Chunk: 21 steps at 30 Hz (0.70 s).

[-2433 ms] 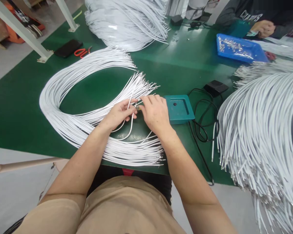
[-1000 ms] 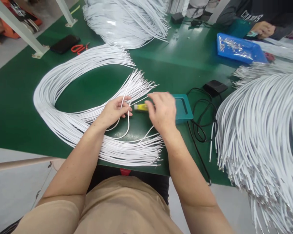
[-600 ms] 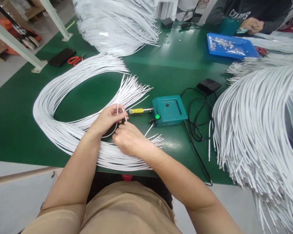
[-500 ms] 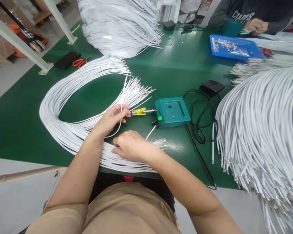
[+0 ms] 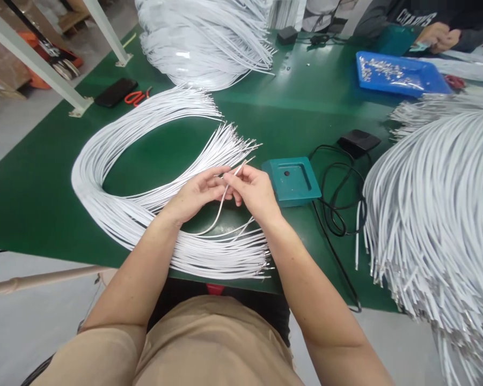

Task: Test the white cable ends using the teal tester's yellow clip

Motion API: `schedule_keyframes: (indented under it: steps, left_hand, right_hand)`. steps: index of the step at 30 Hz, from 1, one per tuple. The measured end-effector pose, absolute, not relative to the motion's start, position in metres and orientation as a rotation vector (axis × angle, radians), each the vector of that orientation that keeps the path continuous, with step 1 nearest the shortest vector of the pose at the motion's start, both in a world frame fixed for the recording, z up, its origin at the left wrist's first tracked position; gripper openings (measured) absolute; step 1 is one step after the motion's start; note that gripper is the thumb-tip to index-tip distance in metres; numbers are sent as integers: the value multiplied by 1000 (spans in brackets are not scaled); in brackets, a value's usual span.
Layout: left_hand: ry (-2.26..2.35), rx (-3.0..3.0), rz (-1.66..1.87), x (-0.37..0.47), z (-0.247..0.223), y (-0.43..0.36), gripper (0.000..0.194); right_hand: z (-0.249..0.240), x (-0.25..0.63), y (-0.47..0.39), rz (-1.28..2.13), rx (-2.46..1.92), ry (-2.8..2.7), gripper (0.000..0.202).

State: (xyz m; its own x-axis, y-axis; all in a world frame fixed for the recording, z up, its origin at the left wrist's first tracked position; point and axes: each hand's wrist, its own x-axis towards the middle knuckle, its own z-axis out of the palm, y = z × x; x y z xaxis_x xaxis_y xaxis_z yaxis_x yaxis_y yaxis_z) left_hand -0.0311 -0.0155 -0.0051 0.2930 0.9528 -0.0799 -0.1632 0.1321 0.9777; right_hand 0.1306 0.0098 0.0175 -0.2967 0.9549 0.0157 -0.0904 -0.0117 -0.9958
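Note:
A single white cable (image 5: 219,215) curves up from the bundle, and its end shows above my fingers. My right hand (image 5: 255,193) pinches it near that end between thumb and fingertips. Close against it, my left hand (image 5: 203,192) has its thumb and fingers closed at the same cable; its fingertips are partly covered. Just right of my hands sits a green box-shaped device (image 5: 292,181) with a recessed top; my right hand covers its left side. A large bent bundle of white cables (image 5: 92,177) lies around and below my hands, with metal-tipped ends.
A heap of white cables (image 5: 430,214) fills the right side. Another pile (image 5: 209,43) stands at the back. A blue tray (image 5: 402,75) holds small metal parts beside a co-worker's hands (image 5: 438,37). Orange scissors (image 5: 136,97), a black phone-like object (image 5: 116,92) and black cords (image 5: 334,203) lie around.
My right hand has risen from the lower cable bundle to meet my left hand and pinch the cable. It now hides the yellow piece at the device. The view has shifted slightly.

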Motion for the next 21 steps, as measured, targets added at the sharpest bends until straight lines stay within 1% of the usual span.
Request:
schedule_keyframes:
  steps: [3,8,11,13,16,21]
  left_hand:
    - [979,1131,1028,-30,-6,-14,47]
    - [1042,1127,970,-31,-4,-15,48]
    - [1061,1114,1067,-26,-4,-15,45]
    - [1087,1134,1144,-23,-5,-14,40]
    - [1127,1179,1189,-20,-7,-13,30]
    - [1117,1250,1153,-22,-5,-14,28]
  right_hand:
    - [18,128,10,1461,-995,-1311,21]
    - [20,128,11,1339,-1068,-1178,22]
    - [18,127,11,1344,-1039,-1206,21]
    - [15,126,12,1356,-1009,-1231,19]
    - [10,124,13,1411,-958,-1260,17]
    - [6,121,14,1638,-913,-1126,19]
